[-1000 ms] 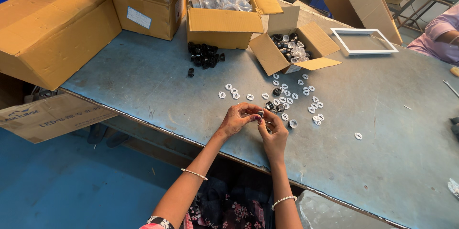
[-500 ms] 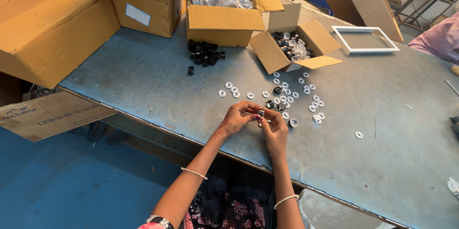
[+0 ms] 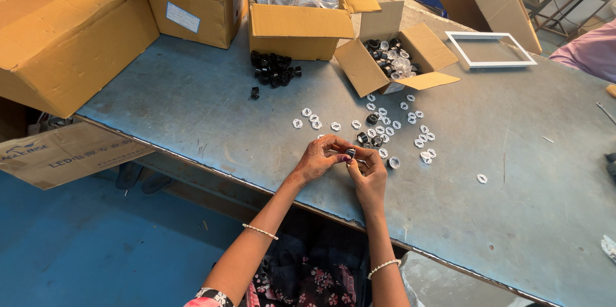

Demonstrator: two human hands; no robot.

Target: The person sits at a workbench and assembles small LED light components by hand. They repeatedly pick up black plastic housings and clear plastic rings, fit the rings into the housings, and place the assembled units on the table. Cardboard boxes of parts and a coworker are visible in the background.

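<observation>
grey metal table [image 3: 212, 108] w/ big closed cardboard box [image 3: 64, 31] at far left, two open boxes [image 3: 301, 25] of clear-bagged parts at back, small open box [image 3: 391, 57] of black & clear pieces. white frame [image 3: 491, 50] far right. black parts pile [image 3: 274, 68], scattered white rings [image 3: 385, 128] mid-table. left hand [image 3: 317, 159] & right hand [image 3: 369, 175] meet near table's front edge, fingertips of both pinching small dark cap [image 3: 350, 152] betw. them, just above the table.

Colours on the grey metal workbench [image 3: 192, 95]

Small white plastic rings [image 3: 385, 128] and black round plastic caps [image 3: 274, 68] lie on it, beside brown cardboard boxes [image 3: 301, 21]; blue floor [image 3: 77, 243] below.
</observation>
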